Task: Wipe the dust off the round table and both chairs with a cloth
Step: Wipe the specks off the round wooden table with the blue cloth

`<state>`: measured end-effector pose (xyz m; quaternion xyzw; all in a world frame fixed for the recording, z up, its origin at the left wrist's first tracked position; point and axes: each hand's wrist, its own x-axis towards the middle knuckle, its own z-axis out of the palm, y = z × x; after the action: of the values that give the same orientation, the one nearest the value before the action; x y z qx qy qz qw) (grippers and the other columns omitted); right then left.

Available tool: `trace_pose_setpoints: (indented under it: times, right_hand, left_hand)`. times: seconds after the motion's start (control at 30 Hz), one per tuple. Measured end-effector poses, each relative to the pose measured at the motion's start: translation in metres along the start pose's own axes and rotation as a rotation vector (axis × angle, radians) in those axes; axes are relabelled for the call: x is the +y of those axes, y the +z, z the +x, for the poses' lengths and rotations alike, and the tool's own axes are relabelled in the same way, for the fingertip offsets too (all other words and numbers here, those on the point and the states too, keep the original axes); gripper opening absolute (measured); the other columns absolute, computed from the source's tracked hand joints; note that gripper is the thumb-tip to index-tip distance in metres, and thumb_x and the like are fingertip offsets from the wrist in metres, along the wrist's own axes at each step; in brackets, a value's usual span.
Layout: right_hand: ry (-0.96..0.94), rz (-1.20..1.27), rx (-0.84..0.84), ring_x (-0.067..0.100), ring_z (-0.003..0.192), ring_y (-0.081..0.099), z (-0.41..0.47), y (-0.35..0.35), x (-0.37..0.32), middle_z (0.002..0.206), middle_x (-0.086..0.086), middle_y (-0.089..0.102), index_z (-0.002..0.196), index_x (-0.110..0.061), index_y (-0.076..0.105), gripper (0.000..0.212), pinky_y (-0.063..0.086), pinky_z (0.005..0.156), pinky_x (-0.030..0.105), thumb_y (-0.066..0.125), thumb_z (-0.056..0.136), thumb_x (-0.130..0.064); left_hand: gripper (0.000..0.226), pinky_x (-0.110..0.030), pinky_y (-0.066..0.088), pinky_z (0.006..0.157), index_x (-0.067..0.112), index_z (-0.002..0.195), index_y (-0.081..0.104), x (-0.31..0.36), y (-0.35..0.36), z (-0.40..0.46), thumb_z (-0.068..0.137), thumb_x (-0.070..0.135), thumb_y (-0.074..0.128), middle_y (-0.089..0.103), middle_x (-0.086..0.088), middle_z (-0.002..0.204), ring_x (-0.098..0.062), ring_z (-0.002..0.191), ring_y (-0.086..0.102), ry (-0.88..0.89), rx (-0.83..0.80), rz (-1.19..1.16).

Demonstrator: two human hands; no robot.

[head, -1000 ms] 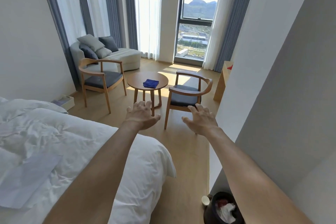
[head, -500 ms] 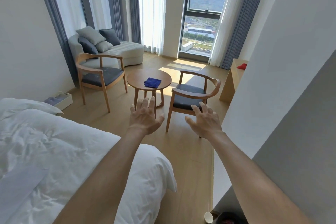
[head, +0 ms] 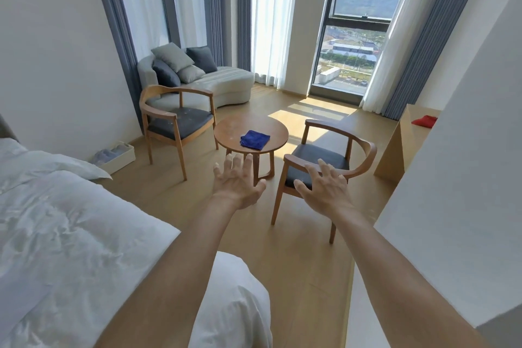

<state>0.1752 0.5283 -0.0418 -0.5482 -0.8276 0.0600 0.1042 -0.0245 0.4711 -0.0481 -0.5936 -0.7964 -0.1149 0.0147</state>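
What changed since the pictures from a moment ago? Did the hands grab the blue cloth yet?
Not yet. The person has come closer to the round table, so the furniture looks bigger. The left hand and right hand went from relaxed to fingers spread and are reaching forward, holding nothing. The blue cloth stayed folded on the table, and both chairs stayed put.

Round table [head: 226, 133] front legs partly behind left hand [head: 236, 182]; red item [head: 423, 121] (perhaps cloth) unclear.

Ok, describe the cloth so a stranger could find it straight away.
Look toward the tall window. In front of it a round table stands between two wooden chairs. The cloth lies folded on its top, deep blue, the only thing on the table.
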Motion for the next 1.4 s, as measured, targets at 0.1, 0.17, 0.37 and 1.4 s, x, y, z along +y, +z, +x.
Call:
trace_pose_setpoints:
  times: [0.1,0.17,0.37,1.4]
  right_hand:
    - [-0.022,0.015,-0.015,0.031,0.147,0.015,0.030,0.005,0.006,0.160,0.006,0.017,0.147,-0.026,0.031,0.060,0.017,0.116,0.054,0.040,0.096,-0.055]
    - [-0.026,0.019,-0.029,0.031,0.147,0.015,0.051,0.009,0.010,0.160,0.006,0.017,0.148,-0.026,0.031,0.060,0.017,0.116,0.054,0.040,0.095,-0.055]
    - [-0.052,-0.009,-0.059,0.031,0.147,0.015,0.117,0.024,0.020,0.160,0.005,0.016,0.148,-0.028,0.031,0.059,0.018,0.116,0.052,0.039,0.096,-0.055]
    - [-0.204,0.040,-0.175,0.029,0.146,0.014,0.580,0.124,0.048,0.160,0.004,0.013,0.149,-0.029,0.024,0.063,0.019,0.115,0.050,0.036,0.095,-0.058]
  left_hand:
    - [0.076,-0.056,0.012,0.115,0.024,0.150,0.016,0.004,0.004,0.024,0.088,0.059,0.042,0.017,-0.007,0.159,-0.029,0.147,0.009,-0.043,-0.043,0.007]
    - [0.075,-0.055,0.011,0.116,0.023,0.150,0.017,0.005,0.008,0.042,0.088,0.058,0.042,0.017,-0.007,0.158,-0.028,0.147,0.008,-0.063,-0.065,0.007]
    - [0.074,-0.055,0.011,0.115,0.022,0.150,0.018,0.004,0.033,0.107,0.089,0.058,0.041,0.017,-0.007,0.159,-0.028,0.147,0.009,-0.113,-0.100,0.017]
    - [0.080,-0.053,0.009,0.115,0.025,0.151,0.014,-0.065,0.156,0.526,0.086,0.062,0.038,0.017,-0.007,0.159,-0.027,0.147,0.010,-0.364,-0.112,0.004]
